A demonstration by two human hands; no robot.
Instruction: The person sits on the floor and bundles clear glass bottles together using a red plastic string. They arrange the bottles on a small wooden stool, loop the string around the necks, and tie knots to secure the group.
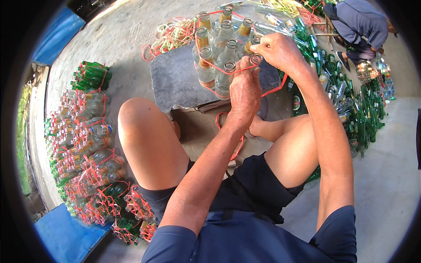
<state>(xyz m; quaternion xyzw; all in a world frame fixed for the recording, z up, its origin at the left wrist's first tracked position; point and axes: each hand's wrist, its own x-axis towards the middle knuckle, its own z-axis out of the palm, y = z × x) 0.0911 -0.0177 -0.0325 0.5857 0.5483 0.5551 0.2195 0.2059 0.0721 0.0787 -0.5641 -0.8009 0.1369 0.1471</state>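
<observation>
Several clear glass bottles [226,49] stand upright in a tight cluster on a low table with a dark grey top [174,74]. A red plastic strap [212,65] runs around their necks, and another stretch passes low around their bodies. My left hand [245,86] is at the near right side of the cluster, its fingertips on the strap beside the front bottle necks. My right hand [278,49] is at the right-hand necks, thumb and finger pinched together; what they pinch is hidden. A loose length of strap [279,87] hangs off the table's right side.
Strapped bundles of clear and green bottles [88,131] line the floor at left. Loose green bottles [358,115] lie heaped at right, near a bent-over person [358,26]. Tangled red and pale straps [176,34] lie behind the table. Blue sheets [70,233] are at far left.
</observation>
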